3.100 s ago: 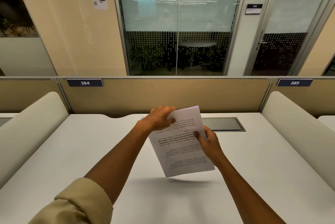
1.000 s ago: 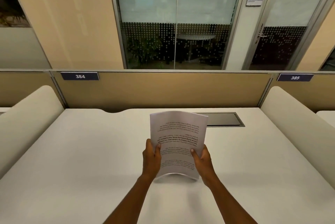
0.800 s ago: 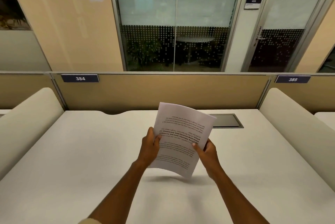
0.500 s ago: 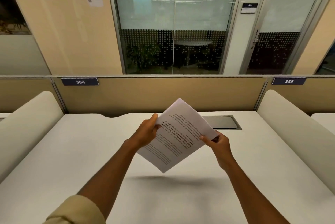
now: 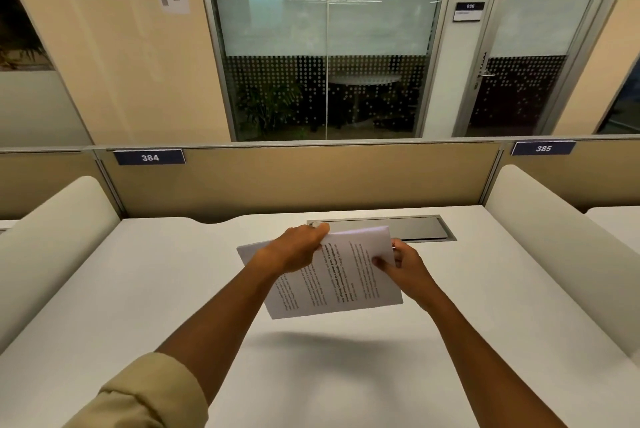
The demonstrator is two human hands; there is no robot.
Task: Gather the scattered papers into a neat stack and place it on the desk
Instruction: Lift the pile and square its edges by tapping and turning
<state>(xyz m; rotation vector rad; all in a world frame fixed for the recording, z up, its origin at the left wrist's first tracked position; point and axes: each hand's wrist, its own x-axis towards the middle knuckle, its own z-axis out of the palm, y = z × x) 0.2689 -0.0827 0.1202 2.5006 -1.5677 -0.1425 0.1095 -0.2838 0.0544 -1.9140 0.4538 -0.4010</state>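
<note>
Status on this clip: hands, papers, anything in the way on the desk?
Left hand and right hand both gripping the paper stack. Stack held above the desk, turned sideways, not set down. Nothing below it but its shadow.

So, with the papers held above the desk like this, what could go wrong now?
The papers hang in the air, their shadow below on the desk, so sheets could slip out and scatter. The left hand and right hand pinch only the far edges, so the near end may sag or fan. They might also land on the recessed panel.
</note>
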